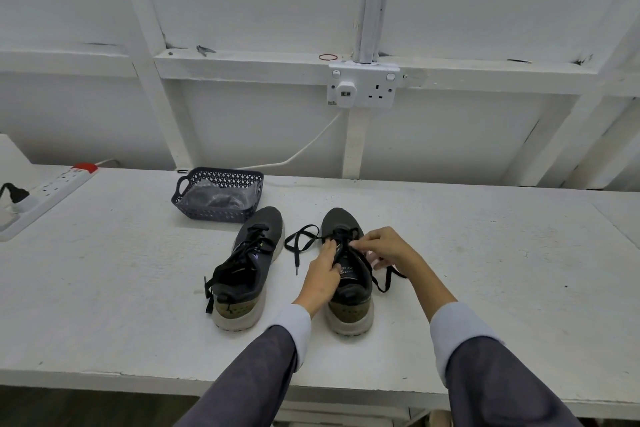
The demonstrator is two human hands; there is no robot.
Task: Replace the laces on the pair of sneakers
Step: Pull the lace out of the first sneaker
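Two dark grey sneakers with pale soles stand heel-toward-me on the white table. The left sneaker (247, 267) is fully laced, and a black lace end hangs by its heel. The right sneaker (348, 302) has a black lace (300, 243) threaded only near the toe, with loose ends trailing on both sides. My left hand (322, 279) grips the left edge of that shoe's opening and tongue. My right hand (384, 248) pinches the lace at the upper eyelets.
A dark plastic basket (216, 196) holding clear bags with dark contents sits behind the left sneaker. A white power strip (52, 191) with plugs lies at the far left. A wall socket (362, 87) and its cable are on the wall behind. The table's front edge (138, 378) is near me.
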